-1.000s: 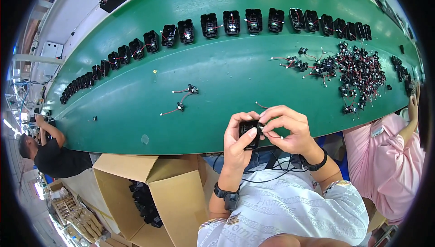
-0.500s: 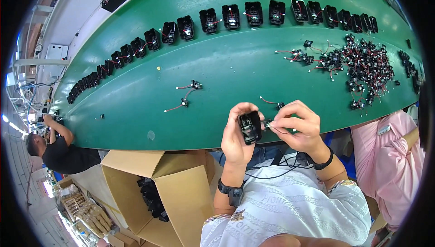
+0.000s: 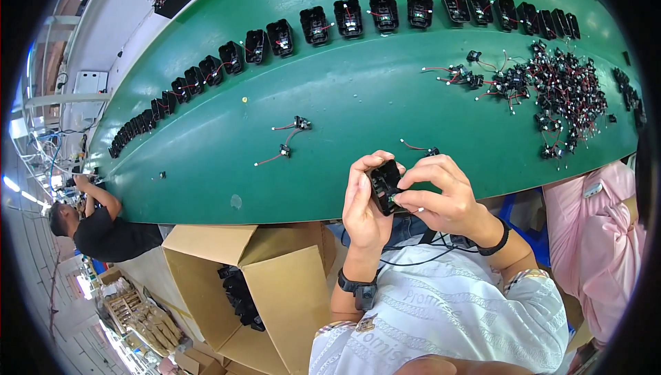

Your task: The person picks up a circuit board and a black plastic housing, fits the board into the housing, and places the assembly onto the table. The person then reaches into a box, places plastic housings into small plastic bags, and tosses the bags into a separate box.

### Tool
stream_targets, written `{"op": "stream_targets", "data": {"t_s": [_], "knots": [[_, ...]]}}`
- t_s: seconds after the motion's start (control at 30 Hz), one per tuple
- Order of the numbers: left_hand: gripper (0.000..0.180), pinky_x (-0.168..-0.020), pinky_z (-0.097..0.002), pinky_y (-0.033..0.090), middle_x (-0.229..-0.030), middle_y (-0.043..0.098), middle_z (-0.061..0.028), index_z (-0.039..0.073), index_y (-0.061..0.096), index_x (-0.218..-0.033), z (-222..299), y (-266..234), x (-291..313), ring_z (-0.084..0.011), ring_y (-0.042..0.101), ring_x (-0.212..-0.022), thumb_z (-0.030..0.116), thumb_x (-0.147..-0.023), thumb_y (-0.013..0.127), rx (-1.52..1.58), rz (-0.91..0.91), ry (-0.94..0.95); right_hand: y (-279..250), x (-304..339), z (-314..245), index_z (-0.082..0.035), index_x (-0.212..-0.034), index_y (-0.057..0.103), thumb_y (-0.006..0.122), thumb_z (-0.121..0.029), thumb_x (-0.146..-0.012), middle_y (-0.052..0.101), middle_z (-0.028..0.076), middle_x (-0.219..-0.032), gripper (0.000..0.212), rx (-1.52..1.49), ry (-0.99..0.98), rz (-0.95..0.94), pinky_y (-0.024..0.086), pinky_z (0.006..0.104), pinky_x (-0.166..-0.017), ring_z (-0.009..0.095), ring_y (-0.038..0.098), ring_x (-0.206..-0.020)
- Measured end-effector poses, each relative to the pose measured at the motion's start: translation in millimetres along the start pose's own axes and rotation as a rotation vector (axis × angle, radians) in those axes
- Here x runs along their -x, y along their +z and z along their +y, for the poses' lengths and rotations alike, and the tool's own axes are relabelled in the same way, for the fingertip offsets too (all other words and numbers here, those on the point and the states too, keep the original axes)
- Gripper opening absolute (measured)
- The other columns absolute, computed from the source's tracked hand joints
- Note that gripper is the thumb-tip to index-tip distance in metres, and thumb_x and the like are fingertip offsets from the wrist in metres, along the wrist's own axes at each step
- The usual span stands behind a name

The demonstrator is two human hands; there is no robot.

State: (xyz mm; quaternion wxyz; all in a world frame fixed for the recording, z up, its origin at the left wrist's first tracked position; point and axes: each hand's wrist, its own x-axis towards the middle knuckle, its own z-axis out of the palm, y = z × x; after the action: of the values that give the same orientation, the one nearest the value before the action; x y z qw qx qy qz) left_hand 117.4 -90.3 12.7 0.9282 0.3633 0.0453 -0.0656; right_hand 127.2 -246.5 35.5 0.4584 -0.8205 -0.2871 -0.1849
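My left hand (image 3: 362, 210) is wrapped round a black plastic housing (image 3: 383, 181), its open side facing up, just over the table's near edge. In a pinch, my right hand (image 3: 441, 196) holds a small black wired part (image 3: 396, 198) at the housing's opening; the fingers hide most of it. A bit of white connector shows by the right fingers. Just beyond that hand lies another wired part (image 3: 432, 152) with a red lead. Two more wired parts (image 3: 301, 123) rest on the green table to the left.
Along the far side of the green table (image 3: 206, 168) runs a curved row of black housings (image 3: 350, 18). A heap of wired parts (image 3: 568, 92) lies at right. Below the edge stands an open cardboard box (image 3: 286, 299). A co-worker (image 3: 103, 230) is at far left, a person in pink (image 3: 585, 251) at right.
My right hand has moved left, bringing the small wired part from beside the housing to its opening. The left hand still holds the housing, now slightly turned. The whole view has shifted a little.
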Motion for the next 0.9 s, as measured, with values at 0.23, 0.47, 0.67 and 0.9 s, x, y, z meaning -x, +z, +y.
{"op": "stream_targets", "data": {"t_s": [0.23, 0.47, 0.67, 0.9], "knots": [[0.031, -0.083, -0.0367, 0.051, -0.121, 0.051, -0.0161, 0.002, 0.047, -0.121, 4.1, 3.5, -2.4, -0.0255, 0.056, -0.102, 0.024, -0.101, 0.038, -0.027, -0.018, -0.058, 4.2, 0.4, 4.0, -0.013, -0.079, 0.072, 0.08, -0.005, -0.062, 0.064, 0.003, -0.099, 0.02, -0.086, 0.05, -0.018, 0.05, 0.0376, -0.078, 0.026, 0.059, -0.09], [0.032, -0.087, -0.0371, 0.05, -0.12, 0.052, -0.0158, 0.0, 0.048, -0.12, -0.2, 4.8, -4.3, -0.026, 0.057, -0.102, 0.024, -0.102, 0.037, 0.08, -0.025, -0.168, 4.1, 4.4, 5.5, -0.012, -0.079, 0.072, 0.079, -0.006, -0.065, 0.062, 0.006, -0.108, 0.017, -0.19, 0.168, -0.017, 0.048, 0.041, -0.087, 0.029, 0.056, -0.1], [0.031, -0.088, -0.0391, 0.051, -0.119, 0.053, -0.0158, 0.001, 0.048, -0.121, -3.0, 6.0, -5.7, -0.0285, 0.058, -0.101, 0.023, -0.102, 0.037, 0.01, 0.036, -0.184, -5.7, 1.5, 2.1, -0.013, -0.086, 0.073, 0.079, -0.01, -0.067, 0.055, 0.012, -0.127, 0.021, -0.047, 0.163, -0.084, 0.043, 0.0453, -0.097, 0.035, 0.05, -0.117], [0.029, -0.085, -0.039, 0.053, -0.121, 0.051, -0.0144, 0.003, 0.046, -0.12, -7.9, 3.4, -4.8, -0.0256, 0.059, -0.098, 0.024, -0.102, 0.037, 0.177, 0.021, -0.06, -1.8, 13.9, -3.0, -0.013, -0.104, 0.07, 0.08, -0.014, -0.066, 0.051, 0.016, -0.133, 0.04, 0.051, 0.087, -0.118, 0.044, 0.048, -0.099, 0.037, 0.049, -0.12]]}}
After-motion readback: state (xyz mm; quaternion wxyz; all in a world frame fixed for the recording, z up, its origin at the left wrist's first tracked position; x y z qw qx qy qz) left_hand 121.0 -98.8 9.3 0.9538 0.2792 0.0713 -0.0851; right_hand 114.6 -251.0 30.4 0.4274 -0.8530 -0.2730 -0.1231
